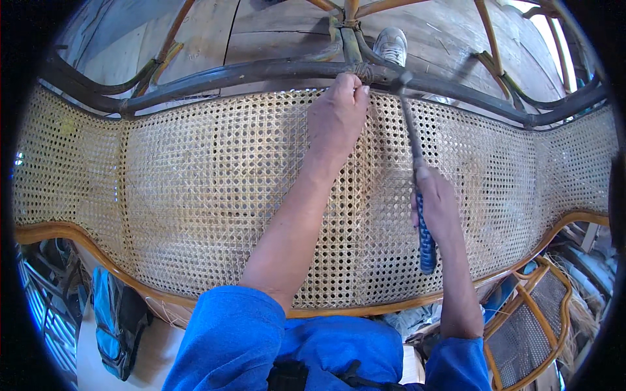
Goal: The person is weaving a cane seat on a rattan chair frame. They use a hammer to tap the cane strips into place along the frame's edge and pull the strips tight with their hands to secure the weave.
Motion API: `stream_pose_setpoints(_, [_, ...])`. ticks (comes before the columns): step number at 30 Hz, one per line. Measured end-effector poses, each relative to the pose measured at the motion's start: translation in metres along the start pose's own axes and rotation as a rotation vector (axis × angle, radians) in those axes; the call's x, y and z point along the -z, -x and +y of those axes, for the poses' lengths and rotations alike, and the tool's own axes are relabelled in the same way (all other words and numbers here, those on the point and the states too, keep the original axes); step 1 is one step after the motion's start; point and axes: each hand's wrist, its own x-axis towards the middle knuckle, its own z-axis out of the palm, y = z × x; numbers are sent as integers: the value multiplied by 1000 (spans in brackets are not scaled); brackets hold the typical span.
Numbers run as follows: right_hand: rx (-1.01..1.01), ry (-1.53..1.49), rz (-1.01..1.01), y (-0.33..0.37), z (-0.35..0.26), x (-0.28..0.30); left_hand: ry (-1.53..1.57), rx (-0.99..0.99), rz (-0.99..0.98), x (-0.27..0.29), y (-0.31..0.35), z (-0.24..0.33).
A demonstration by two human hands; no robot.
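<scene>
A wide panel of woven cane stretches across in front of me, bordered on its far side by a dark bent rattan rail. My left hand reaches over the panel to this rail. Its thumb and fingers are pinched together at the cane's far edge, close to a bound joint; whatever is between the fingertips is too small to make out. My right hand grips a hammer by its blue patterned handle. The hammer's head is raised near the rail, just right of my left fingertips.
A varnished wooden edge curves along the panel's near side. Rattan legs rise past the far rail over a plank floor, where a sneaker shows. A blue and black backpack lies lower left. Another cane-and-rattan piece leans lower right.
</scene>
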Motion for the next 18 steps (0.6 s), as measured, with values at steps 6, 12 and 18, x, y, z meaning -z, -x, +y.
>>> stream_pose_setpoints(6, [68,-87,-12,6,0,0,22,48,-38,2,0,3])
stream_pose_setpoints(12, [-19,17,8,2,-7,-3,7,22,-14,0,0,0])
stream_pose_setpoints(18, [105,64,-2,6,-12,4,2,33,-31,1,0,0])
